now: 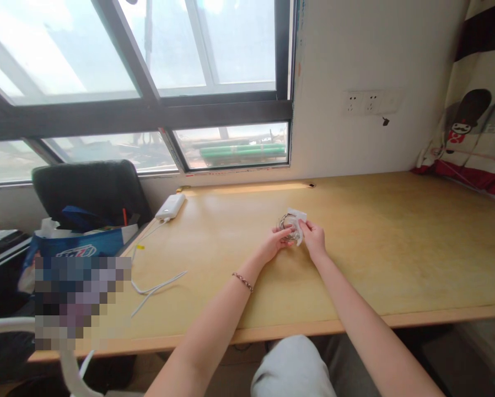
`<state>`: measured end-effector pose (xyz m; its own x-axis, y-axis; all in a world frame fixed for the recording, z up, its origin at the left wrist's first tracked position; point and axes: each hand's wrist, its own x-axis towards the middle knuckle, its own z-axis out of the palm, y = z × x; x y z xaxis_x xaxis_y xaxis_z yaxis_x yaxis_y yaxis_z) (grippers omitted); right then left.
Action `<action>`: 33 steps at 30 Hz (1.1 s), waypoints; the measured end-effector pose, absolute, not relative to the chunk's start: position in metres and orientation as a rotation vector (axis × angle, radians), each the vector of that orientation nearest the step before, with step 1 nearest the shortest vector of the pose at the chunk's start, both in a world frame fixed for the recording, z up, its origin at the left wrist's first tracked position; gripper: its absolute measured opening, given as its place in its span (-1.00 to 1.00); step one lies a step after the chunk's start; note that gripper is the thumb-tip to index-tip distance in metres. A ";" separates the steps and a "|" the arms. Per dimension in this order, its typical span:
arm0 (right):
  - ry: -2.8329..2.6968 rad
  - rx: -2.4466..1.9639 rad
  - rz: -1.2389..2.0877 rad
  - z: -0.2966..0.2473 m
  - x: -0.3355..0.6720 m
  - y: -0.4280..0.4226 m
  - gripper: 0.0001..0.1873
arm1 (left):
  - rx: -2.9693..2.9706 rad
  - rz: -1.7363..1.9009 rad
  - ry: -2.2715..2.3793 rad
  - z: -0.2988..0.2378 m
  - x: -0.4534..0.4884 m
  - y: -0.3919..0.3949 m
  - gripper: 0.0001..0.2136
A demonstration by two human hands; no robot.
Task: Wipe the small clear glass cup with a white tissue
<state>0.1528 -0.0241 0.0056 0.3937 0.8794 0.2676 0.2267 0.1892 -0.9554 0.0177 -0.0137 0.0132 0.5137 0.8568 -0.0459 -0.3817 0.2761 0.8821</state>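
Over the middle of the wooden desk, my left hand is closed around a loop of thin, silvery, shiny strands; whether these are bangles, chain or wire I cannot tell. My right hand pinches a piece of whitish, partly see-through wrapping, which looks like plastic, against the right side of the loop. The two hands are close together, with the loop and wrapping between them. Fingers hide the lower part of the loop. A beaded bracelet circles my left wrist.
On the desk, a white power bank lies at the left back corner, and a white cable trails along the left edge. A dark chair with a blue bag stands left. Wall sockets and a curtain are behind.
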 end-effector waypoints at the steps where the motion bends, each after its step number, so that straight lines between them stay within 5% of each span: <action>1: -1.105 -1.323 0.636 0.005 0.153 -0.024 -0.55 | 0.966 0.886 0.577 0.014 0.019 -0.016 -0.60; 7: -1.149 -1.340 0.666 0.009 0.148 -0.027 -0.56 | 1.026 0.946 0.529 0.019 0.026 -0.024 -0.48; 13: -1.229 -1.500 0.342 0.021 0.141 -0.042 -0.62 | 1.016 0.948 0.618 0.020 0.024 -0.023 -0.63; 21: -1.358 -1.342 0.216 0.027 0.135 -0.052 -0.67 | 1.224 0.914 0.791 0.018 0.014 -0.017 -0.54; 33: -1.241 -1.535 0.354 0.021 0.145 -0.038 -0.43 | 1.133 1.003 0.777 0.022 0.018 -0.018 -0.61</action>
